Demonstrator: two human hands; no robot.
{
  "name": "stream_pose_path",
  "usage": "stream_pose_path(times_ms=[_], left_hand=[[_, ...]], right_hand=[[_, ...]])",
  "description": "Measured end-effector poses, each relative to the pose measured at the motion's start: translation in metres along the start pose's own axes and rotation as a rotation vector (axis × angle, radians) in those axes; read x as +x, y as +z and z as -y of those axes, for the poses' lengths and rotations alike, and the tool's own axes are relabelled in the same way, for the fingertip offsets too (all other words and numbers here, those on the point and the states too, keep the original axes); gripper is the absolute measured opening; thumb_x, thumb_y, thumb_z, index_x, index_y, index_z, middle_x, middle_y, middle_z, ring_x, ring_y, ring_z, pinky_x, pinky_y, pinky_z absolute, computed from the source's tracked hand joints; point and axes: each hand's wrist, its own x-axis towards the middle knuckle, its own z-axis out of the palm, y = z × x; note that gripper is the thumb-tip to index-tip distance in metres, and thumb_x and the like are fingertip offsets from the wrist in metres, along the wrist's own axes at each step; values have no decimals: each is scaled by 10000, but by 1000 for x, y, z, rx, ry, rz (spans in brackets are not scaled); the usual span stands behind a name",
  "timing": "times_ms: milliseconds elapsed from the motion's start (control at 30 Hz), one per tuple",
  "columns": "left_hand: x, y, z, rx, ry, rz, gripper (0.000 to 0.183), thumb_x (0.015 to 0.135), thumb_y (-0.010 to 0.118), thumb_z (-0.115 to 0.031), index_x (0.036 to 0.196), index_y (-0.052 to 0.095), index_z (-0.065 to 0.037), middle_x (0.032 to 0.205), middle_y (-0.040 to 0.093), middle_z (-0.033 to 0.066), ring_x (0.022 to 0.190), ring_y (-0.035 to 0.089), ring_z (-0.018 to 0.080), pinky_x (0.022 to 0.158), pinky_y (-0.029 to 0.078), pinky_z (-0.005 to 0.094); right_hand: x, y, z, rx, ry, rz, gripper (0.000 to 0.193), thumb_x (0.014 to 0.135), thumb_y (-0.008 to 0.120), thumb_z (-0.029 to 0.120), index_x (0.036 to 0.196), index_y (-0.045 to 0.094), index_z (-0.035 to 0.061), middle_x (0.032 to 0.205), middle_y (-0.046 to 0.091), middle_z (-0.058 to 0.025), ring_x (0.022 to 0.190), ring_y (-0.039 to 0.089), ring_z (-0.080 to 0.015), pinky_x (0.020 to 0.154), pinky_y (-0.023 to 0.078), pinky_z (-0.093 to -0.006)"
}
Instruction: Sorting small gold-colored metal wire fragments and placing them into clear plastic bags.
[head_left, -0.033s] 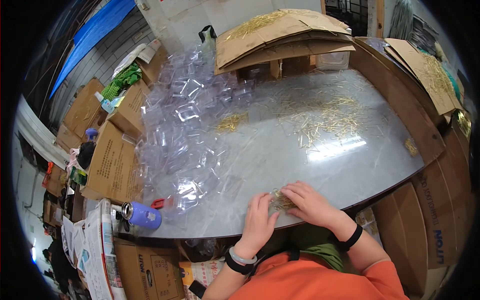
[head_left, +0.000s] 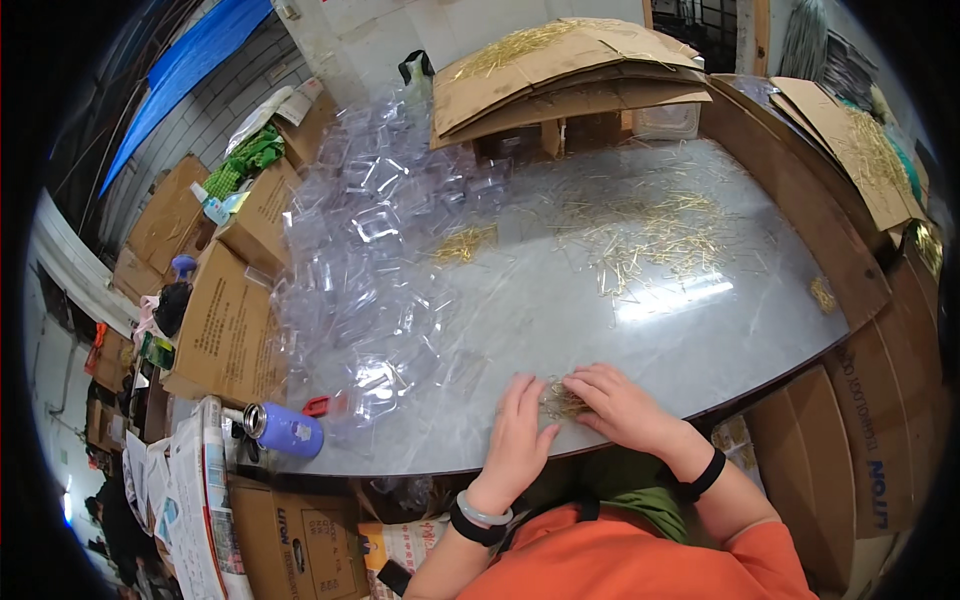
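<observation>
At the near edge of the grey table, a small bunch of thin gold-coloured metal pins (head_left: 567,402) lies between my hands, partly covered; a clear rim seems to show around it, but I cannot make out whether it is a plastic box. My right hand (head_left: 630,412) curls over the bunch from the right, fingertips and thumb against it. On the other side, my left hand (head_left: 517,432) stands with its fingers stretched out and thumb apart, next to the pins. Further off, a loose spread of gold pins (head_left: 665,235) and a smaller heap (head_left: 465,243) lie on the table.
Many clear plastic boxes (head_left: 380,225) pile up on the left. A purple bottle (head_left: 290,432) lies at the front left near a red object (head_left: 316,406). Cardboard sheets (head_left: 570,80) cover the back, with a cardboard wall (head_left: 800,200) along the right.
My left hand's fingers have straightened and moved slightly up, a little away from the pins. My right hand has barely shifted.
</observation>
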Motion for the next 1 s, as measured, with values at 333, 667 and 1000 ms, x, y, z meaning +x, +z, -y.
stream_pose_path(times_ms=[333, 667, 1000], left_hand=[[4, 30, -7, -131, -112, 22, 675, 878, 679, 13, 1490, 394, 27, 1454, 425, 290, 1344, 454, 478, 1124, 411, 488], [-9, 39, -18, -372, 11, -6, 707, 894, 478, 112, 1562, 252, 62, 1566, 277, 318, 1469, 309, 473, 1207, 318, 467], [-6, 20, -1, -80, 44, 117, 725, 887, 534, 69, 1553, 246, 92, 1580, 273, 309, 1486, 269, 495, 1231, 224, 570]], right_hand=[[1, 1, 13, -110, 10, -17, 531, 937, 674, 220, 1361, 514, -57, 1389, 531, -213, 1310, 505, -383, 1143, 413, -446], [0, -2, 12, -75, 15, -49, 633, 891, 704, 215, 1408, 463, -60, 1409, 504, -231, 1340, 477, -411, 1181, 365, -509], [-3, -4, 3, 238, 39, -74, 542, 888, 724, 123, 1383, 528, 22, 1329, 577, -193, 1259, 543, -393, 1118, 424, -492]])
